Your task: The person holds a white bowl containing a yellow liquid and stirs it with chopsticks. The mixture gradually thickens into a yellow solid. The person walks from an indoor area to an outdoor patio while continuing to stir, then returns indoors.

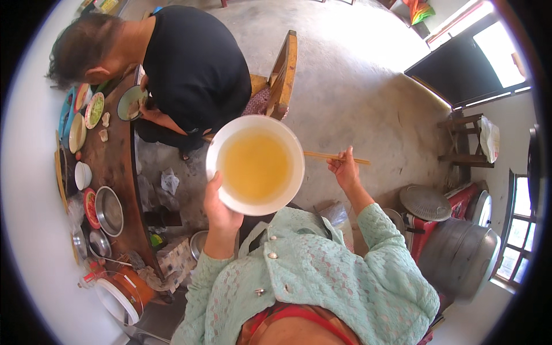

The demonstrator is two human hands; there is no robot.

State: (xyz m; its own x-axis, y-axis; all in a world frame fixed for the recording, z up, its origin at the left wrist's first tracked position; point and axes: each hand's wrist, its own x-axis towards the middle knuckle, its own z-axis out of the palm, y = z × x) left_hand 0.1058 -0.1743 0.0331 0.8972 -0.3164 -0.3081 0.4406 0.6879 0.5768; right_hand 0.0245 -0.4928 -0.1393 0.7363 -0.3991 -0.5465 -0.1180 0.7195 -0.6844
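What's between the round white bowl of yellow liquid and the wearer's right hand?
Head view: slim tan chopsticks held in the right hand, grey floor behind.

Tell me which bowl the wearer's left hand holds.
The left hand holds the large white bowl containing yellow liquid; the smaller white bowl sits on the wooden table, and the green bowl is with the seated person.

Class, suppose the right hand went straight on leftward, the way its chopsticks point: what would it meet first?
Most likely the white bowl in the left hand: the chopsticks in the right hand line up with its rim, though depth and contact are unclear.
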